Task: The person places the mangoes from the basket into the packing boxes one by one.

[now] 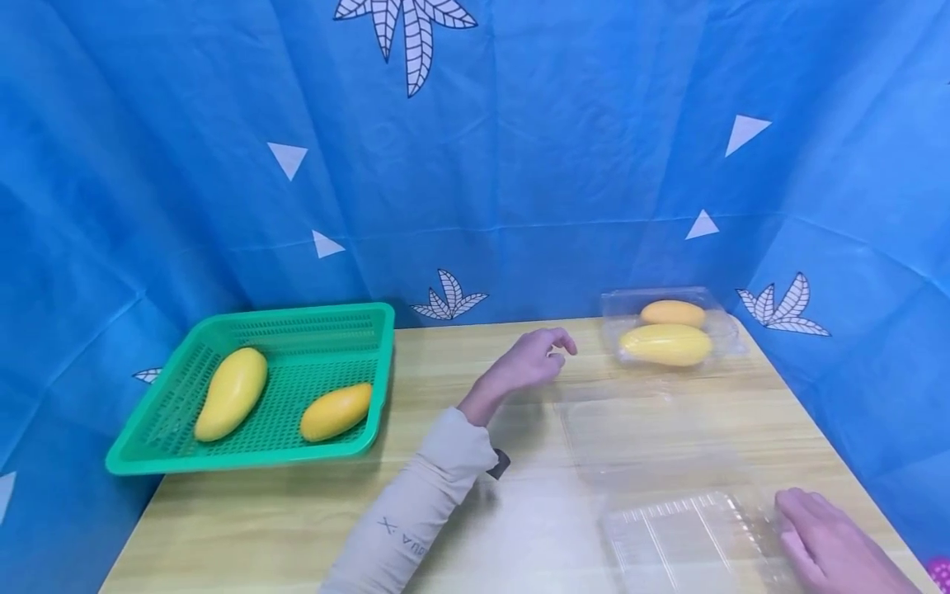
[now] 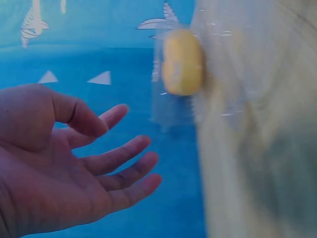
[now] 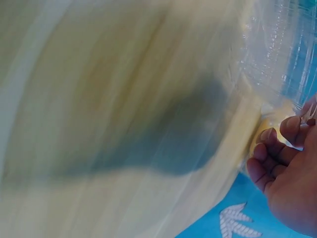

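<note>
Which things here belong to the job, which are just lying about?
Likely in the job:
Green basket and its two fruits
Clear container with two more fruits
Open clear container
Left hand, right hand

Likely just background:
Pink object, right edge
Blue curtain

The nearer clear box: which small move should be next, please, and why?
Probably move the left hand to the smaller yellow fruit in the green basket: this hand is empty, and the clear box by the right hand shows no fruit.

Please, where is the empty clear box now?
In the head view, the empty box is at the table's lower right, with the right hand at its right edge.
</note>
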`<action>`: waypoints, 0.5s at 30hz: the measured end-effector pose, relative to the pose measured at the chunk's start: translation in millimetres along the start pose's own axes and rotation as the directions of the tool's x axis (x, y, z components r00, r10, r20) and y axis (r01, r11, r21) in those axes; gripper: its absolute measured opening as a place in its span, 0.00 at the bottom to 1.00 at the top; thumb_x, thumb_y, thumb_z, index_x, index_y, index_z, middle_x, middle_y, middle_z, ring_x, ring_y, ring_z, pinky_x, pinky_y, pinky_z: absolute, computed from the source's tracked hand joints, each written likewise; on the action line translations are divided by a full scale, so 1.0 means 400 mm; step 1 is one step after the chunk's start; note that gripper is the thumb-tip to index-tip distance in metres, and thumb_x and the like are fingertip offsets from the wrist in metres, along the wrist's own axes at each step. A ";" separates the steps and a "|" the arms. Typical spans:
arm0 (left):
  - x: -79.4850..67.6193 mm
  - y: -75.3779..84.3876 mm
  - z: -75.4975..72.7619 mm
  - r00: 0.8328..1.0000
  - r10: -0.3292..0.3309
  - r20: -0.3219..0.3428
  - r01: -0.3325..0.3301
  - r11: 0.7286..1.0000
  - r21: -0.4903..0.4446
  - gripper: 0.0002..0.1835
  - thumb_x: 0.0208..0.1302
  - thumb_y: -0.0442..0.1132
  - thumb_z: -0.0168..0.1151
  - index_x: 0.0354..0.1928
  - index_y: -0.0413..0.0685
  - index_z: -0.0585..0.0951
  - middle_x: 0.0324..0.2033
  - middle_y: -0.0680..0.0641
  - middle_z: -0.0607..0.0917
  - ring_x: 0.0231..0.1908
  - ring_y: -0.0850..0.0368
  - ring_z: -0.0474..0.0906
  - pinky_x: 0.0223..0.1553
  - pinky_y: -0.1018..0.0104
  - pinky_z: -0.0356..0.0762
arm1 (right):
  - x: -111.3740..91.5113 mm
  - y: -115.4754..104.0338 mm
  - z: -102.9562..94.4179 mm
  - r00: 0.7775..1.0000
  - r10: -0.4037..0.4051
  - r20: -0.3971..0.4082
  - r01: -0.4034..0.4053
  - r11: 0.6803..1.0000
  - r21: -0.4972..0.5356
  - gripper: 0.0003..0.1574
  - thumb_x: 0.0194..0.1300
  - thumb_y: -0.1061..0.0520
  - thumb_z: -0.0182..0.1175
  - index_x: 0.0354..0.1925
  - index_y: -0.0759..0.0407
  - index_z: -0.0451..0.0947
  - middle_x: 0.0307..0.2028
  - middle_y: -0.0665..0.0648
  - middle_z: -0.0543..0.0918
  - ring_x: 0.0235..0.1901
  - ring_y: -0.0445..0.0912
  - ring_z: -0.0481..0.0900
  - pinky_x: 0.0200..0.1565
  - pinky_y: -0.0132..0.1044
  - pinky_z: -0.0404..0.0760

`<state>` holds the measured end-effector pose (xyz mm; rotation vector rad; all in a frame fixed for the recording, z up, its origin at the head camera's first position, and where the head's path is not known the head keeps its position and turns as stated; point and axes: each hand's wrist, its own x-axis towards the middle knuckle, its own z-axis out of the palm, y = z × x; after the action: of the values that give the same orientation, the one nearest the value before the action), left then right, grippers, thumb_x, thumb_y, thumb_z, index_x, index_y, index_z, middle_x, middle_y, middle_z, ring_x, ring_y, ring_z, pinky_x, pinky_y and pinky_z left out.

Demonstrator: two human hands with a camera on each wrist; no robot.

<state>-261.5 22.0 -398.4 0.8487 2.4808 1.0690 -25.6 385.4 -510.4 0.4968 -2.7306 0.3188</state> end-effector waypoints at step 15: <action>-0.178 0.059 -0.211 0.994 0.108 -0.035 -0.107 0.994 0.016 0.18 0.71 0.29 0.46 0.56 0.43 0.81 0.57 0.47 0.81 0.59 0.50 0.74 0.63 0.56 0.72 | 0.104 -0.130 0.028 0.999 -0.025 0.029 0.023 0.997 0.072 0.22 0.54 0.66 0.64 0.30 0.44 0.63 0.30 0.38 0.58 0.31 0.33 0.59 0.32 0.29 0.60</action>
<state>-238.0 -56.7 -320.7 0.9856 2.4988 1.1126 -45.9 322.4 -497.1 0.5575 -2.7481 0.4080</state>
